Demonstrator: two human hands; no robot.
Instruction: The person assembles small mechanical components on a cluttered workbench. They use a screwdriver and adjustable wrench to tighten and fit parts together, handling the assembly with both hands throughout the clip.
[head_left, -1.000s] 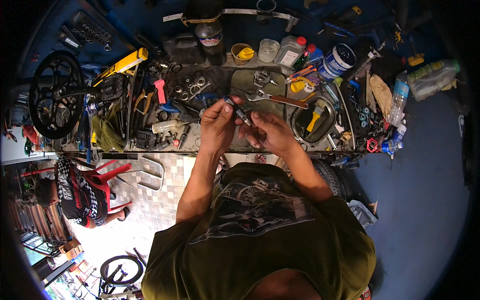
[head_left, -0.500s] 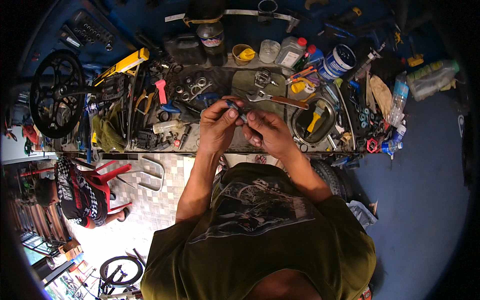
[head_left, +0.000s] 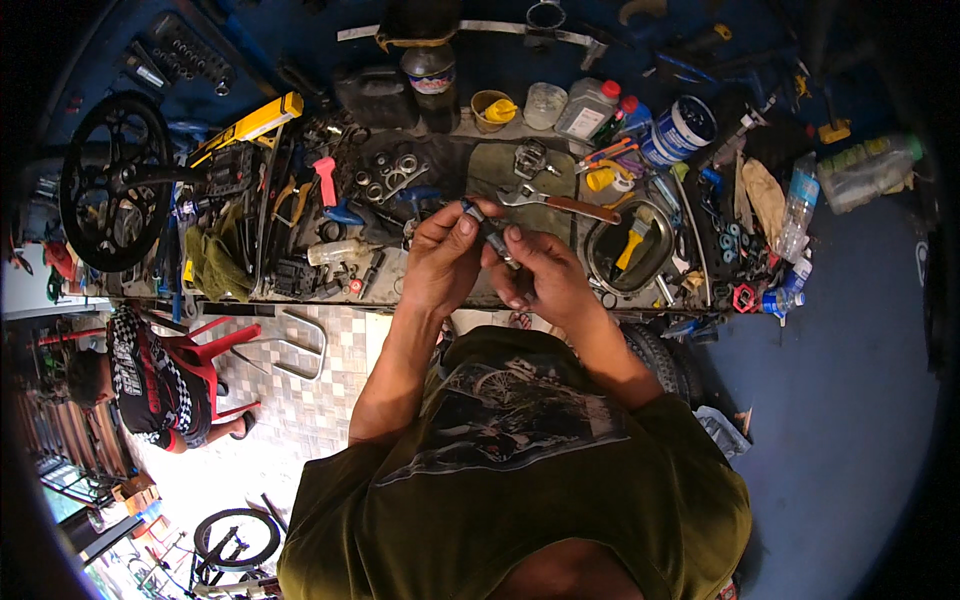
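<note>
Spindle (head_left: 494, 240) of dark and silvery metal, slim and stubby, slants just above the frame's centre, over the near edge of the surface (head_left: 385, 290). The left hand (head_left: 438, 264) has its grip clamped on the upper end, thumb against fingers; the right hand (head_left: 550, 277) has its thumb beside the lower end, fingers curled beneath — whether that grip is clamped, I cannot tell. It should handle as light but dense, stiff and hardly fragile, perhaps slick if greasy — best pinched at its thicker middle. Just above lie an adjustable wrench (head_left: 583, 207) and a bicycle pedal (head_left: 532, 158); a black crankset (head_left: 125, 178) stands upper left.
</note>
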